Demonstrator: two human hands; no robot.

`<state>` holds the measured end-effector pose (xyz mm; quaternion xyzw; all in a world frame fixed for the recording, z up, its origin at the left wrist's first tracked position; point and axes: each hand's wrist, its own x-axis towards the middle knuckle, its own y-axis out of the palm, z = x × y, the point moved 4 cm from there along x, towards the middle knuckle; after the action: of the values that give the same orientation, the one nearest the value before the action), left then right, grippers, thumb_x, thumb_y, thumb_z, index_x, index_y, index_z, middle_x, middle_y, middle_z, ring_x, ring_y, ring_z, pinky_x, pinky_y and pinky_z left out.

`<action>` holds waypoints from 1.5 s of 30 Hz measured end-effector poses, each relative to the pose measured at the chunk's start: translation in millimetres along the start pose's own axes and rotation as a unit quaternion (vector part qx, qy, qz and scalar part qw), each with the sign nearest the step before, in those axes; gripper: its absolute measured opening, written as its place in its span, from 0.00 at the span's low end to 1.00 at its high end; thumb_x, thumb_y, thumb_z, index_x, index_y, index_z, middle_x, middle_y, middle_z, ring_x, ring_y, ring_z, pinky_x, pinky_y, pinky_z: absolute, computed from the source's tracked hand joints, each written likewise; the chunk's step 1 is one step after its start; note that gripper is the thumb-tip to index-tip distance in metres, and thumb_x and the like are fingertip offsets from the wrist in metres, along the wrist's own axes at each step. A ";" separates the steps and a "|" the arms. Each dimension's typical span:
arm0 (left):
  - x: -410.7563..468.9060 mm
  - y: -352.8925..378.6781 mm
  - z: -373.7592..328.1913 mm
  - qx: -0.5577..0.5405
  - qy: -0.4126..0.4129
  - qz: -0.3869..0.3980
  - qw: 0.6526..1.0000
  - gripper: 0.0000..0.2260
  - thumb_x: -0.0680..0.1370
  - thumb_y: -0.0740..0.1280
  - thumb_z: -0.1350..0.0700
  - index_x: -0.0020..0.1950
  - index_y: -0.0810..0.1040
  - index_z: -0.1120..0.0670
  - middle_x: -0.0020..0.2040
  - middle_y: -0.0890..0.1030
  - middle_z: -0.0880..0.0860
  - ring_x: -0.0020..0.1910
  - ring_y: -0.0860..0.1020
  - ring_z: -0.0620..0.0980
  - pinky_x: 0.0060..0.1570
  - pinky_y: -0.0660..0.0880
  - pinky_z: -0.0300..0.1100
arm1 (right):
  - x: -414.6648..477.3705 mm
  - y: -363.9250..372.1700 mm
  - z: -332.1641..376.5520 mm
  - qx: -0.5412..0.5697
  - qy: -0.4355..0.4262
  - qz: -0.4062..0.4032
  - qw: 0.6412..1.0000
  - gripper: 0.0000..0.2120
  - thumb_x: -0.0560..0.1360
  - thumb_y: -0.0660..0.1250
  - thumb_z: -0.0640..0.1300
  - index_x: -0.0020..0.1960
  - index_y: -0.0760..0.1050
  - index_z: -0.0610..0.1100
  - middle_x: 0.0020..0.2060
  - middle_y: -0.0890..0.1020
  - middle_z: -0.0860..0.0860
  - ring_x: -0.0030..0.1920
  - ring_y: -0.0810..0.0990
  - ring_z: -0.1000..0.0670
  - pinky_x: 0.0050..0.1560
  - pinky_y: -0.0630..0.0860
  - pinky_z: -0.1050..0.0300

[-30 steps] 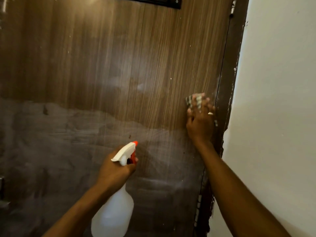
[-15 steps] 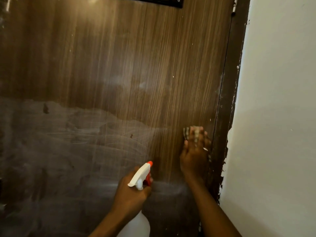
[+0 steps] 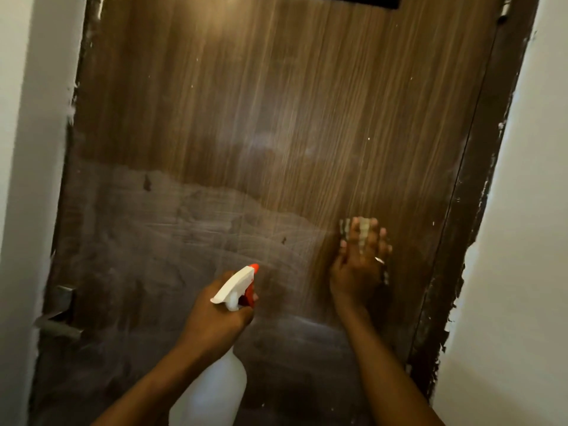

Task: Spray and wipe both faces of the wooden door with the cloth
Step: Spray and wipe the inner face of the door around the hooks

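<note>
The wooden door [image 3: 276, 118] fills the view, shut in its dark frame [image 3: 479, 210], and its lever handle [image 3: 58, 318] at the latch edge serves as the marker for everything else. Above the handle the face shows clean, glossy brown grain. From a little above the handle downward it is dulled by a grey, streaky film, apart from one cleared strip at the far side. The cloth [image 3: 364, 226], small and checked, lies flat on the door at the top of that strip, far across from the handle, near the opposite edge and somewhat higher. The right hand [image 3: 358, 265] presses it to the wood with spread, fairly straight fingers, not curled around it; a ring [image 3: 379, 259] shows on one finger. Between the handle and the cloth, about level with the handle, the left hand [image 3: 215, 321] is wrapped round the neck of the spray bottle [image 3: 212, 392], its orange-tipped nozzle [image 3: 253, 267] aimed at the door; whether a finger is on the trigger is hidden. This looks like the wiping step on this first face. The next move probably calls for firm, overlapping passes from the cleared strip back toward the handle, with fresh spray on the haze. White wall [image 3: 522, 241] lies beyond the frame, on the side away from the handle.
</note>
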<state>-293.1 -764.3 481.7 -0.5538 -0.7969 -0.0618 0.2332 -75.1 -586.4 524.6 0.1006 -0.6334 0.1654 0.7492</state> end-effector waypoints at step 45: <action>111.6 -222.1 79.6 -0.016 -0.100 0.017 0.995 0.27 0.73 0.70 0.64 0.70 0.66 0.59 0.68 0.71 0.59 0.66 0.71 0.58 0.65 0.67 0.51 | -54.5 72.8 205.5 -0.019 -0.026 -0.038 0.999 0.23 0.78 0.65 0.43 0.73 0.70 0.45 0.73 0.69 0.43 0.74 0.66 0.42 0.70 0.67 0.38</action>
<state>-550.7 -724.8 496.0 -0.5747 -0.8054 -0.0152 0.1446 -298.4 -599.6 503.3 0.1144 -0.6512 0.1221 0.7402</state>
